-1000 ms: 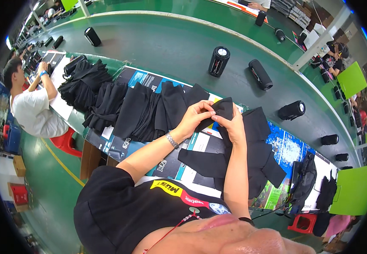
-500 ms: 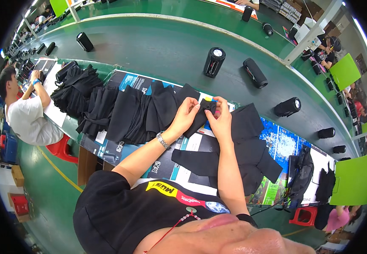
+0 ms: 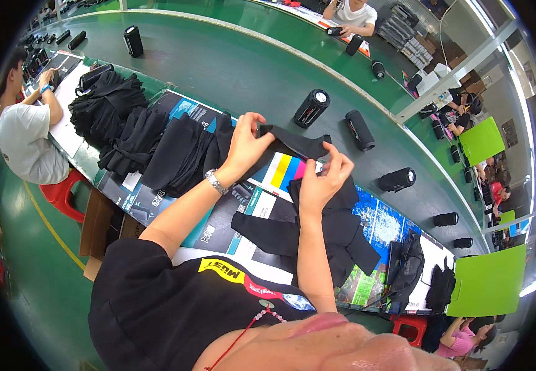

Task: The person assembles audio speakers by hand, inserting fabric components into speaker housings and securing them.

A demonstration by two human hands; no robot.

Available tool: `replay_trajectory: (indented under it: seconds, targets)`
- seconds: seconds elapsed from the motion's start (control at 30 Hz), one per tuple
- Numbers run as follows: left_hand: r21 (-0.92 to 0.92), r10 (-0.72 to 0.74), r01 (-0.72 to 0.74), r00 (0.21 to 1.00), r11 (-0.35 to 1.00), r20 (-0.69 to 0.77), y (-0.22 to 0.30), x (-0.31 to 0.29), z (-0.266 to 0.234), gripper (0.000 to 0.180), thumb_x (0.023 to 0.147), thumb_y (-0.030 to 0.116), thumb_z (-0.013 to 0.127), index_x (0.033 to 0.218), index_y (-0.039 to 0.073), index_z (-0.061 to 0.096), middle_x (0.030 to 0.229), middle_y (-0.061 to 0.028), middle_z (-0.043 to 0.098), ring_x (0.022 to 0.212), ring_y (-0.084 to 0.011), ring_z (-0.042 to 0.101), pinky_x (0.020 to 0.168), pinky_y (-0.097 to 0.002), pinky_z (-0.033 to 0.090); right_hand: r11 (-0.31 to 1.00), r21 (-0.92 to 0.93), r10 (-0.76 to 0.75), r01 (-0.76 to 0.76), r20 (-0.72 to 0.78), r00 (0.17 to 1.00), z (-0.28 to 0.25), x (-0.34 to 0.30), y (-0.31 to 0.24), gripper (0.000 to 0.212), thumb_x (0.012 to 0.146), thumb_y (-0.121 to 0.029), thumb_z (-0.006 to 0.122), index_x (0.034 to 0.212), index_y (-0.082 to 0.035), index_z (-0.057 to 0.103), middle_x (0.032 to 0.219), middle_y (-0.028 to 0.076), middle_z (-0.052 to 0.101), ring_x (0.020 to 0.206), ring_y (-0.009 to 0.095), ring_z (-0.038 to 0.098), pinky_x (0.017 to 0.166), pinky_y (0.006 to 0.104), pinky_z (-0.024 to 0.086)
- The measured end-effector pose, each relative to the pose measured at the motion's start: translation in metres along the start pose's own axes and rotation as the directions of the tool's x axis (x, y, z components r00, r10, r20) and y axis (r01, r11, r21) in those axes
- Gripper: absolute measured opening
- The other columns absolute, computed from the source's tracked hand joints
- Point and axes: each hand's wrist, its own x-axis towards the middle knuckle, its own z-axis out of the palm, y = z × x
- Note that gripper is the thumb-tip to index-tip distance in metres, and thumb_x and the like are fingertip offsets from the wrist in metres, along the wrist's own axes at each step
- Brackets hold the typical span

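Observation:
A piece of black cloth is stretched between my two hands above the worktable. My left hand is closed on its left end, thumb and fingers pinching. My right hand pinches the other end between thumb and fingertips. Left of my hands lie folded stacks of similar black cloth, with a larger heap farther left. Flat black cloth pieces lie under and beside my right forearm. Yellow, blue and pink stripes on a printed sheet show beneath the held cloth.
Beyond the table runs a green conveyor carrying several black cylindrical speakers. A co-worker in white sits at the left. An open carton stands below the table's near edge. A lime-green panel rises at the right end.
My hands have moved apart, and the cloth that was bunched between them is now spread out. The whole view has shifted slightly.

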Motion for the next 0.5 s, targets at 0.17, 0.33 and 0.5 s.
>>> replay_trajectory:
  seconds: [0.17,0.33,0.5]
  targets:
    - [-0.769,-0.232,0.405,0.914,0.495,0.332,0.016,-0.005,-0.005,0.019,0.089,0.004,0.056,0.108,0.001,0.054,0.098,-0.0074,0.062,0.093,-0.0178,0.062,0.086,-0.0319,0.05,0.985,0.169,0.022,-0.034,0.073,0.997,0.014,-0.02,0.009,0.022,0.073,0.007,0.064,0.092,-0.003,0.058,0.075,0.005,0.053,0.061,0.015,0.052,0.057,0.0275,0.042]
    - [-0.781,-0.074,0.619,0.785,0.086,0.615,-0.002,-0.021,-0.001,0.028,0.094,0.007,0.052,0.12,0.0,0.054,0.114,-0.0122,0.061,0.111,-0.0238,0.057,0.098,-0.0384,0.047,0.717,0.552,0.35,-0.425,0.243,0.905,0.019,-0.022,0.038,0.018,0.079,0.006,0.064,0.096,0.002,0.059,0.084,0.003,0.06,0.071,0.011,0.06,0.066,0.0238,0.048]
    - [-0.753,-0.152,0.658,0.745,0.012,0.649,-0.028,-0.034,0.014,0.026,0.093,0.005,0.052,0.118,0.0,0.055,0.114,-0.0118,0.059,0.106,-0.0217,0.055,0.102,-0.0354,0.043,0.207,0.777,0.533,-0.594,0.419,0.735,0.019,-0.017,0.038,0.017,0.086,0.007,0.057,0.102,0.004,0.06,0.096,0.008,0.064,0.088,0.015,0.062,0.078,0.0269,0.05]
